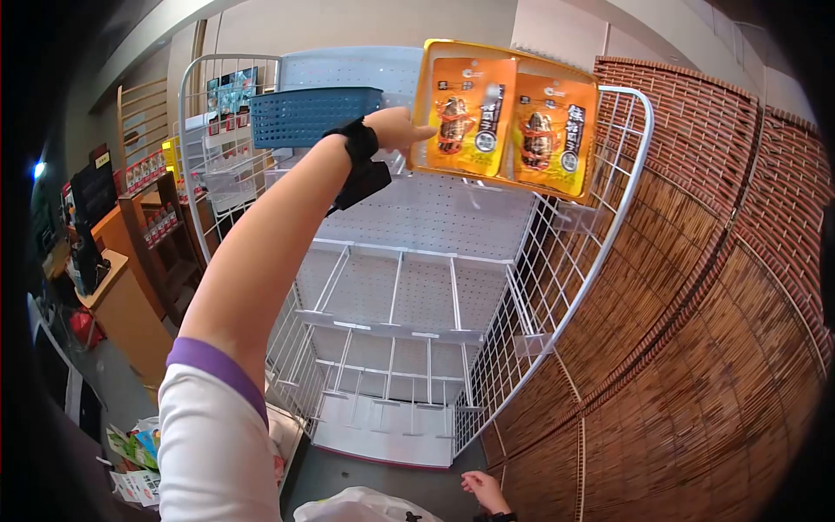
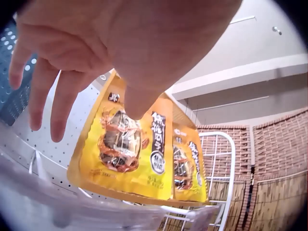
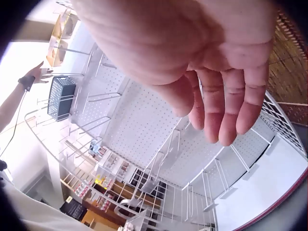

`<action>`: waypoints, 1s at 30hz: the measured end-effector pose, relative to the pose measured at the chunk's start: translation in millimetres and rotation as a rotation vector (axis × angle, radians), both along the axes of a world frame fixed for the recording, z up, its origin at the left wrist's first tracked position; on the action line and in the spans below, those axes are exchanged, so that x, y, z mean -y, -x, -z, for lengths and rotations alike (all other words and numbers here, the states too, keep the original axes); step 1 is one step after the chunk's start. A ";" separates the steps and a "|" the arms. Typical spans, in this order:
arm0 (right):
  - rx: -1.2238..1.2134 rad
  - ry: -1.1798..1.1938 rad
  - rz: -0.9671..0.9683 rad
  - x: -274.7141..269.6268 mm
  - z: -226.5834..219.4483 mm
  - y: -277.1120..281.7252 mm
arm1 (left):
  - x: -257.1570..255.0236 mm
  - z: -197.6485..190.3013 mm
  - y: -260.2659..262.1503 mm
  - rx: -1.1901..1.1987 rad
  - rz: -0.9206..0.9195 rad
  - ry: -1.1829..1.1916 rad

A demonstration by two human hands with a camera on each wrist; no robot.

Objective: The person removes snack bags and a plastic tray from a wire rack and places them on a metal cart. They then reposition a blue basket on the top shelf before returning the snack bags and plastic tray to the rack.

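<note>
My left hand (image 1: 396, 129) is raised at the top of the shelf, between a blue plastic basket (image 1: 304, 117) and a yellow tray (image 1: 419, 104). Its fingers extend straight and spread in the left wrist view, while the thumb (image 2: 139, 103) overlaps the face of an orange-yellow snack packet (image 2: 127, 149). Two such packets stand side by side in the tray, the second packet (image 1: 548, 135) on the right. Low in front of the shelf, my right hand (image 1: 487, 490) hangs with loosely bent fingers (image 3: 214, 110) and holds nothing.
The white wire-sided shelf rack (image 1: 639, 157) has a perforated back and several divided tiers below. Brown woven screens (image 1: 661, 287) stand close on the right. A wooden counter (image 1: 130, 304) and bagged goods (image 1: 135, 452) are at left.
</note>
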State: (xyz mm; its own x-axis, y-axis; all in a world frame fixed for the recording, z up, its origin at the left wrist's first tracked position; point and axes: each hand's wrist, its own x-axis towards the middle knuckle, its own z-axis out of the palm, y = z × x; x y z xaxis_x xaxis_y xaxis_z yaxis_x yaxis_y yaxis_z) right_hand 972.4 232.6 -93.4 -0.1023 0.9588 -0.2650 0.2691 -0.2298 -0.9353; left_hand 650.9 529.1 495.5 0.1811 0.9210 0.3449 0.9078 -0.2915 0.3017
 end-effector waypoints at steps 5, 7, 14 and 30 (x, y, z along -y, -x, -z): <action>-0.063 -0.104 0.048 17.4 15.2 -17.2 | -37.5 4.6 -1.1 0.021 -0.020 -0.072; -0.099 -0.078 0.106 23.7 -4.9 -15.1 | -21.1 1.1 -10.4 0.217 0.013 -0.048; -0.023 -0.011 0.039 -5.3 0.9 -27.4 | 26.7 0.1 -23.6 0.671 0.164 -0.154; -0.180 -0.150 -0.404 -99.3 -145.0 90.9 | 250.5 14.3 164.2 0.506 0.288 -0.142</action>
State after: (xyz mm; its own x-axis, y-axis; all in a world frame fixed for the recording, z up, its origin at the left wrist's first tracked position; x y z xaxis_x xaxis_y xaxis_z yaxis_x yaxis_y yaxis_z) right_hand 881.5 332.0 51.6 -0.5067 0.8593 -0.0700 0.1393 0.0015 -0.9902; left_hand 486.8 278.6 481.2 0.1978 0.7976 0.5699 0.5396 -0.5739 0.6160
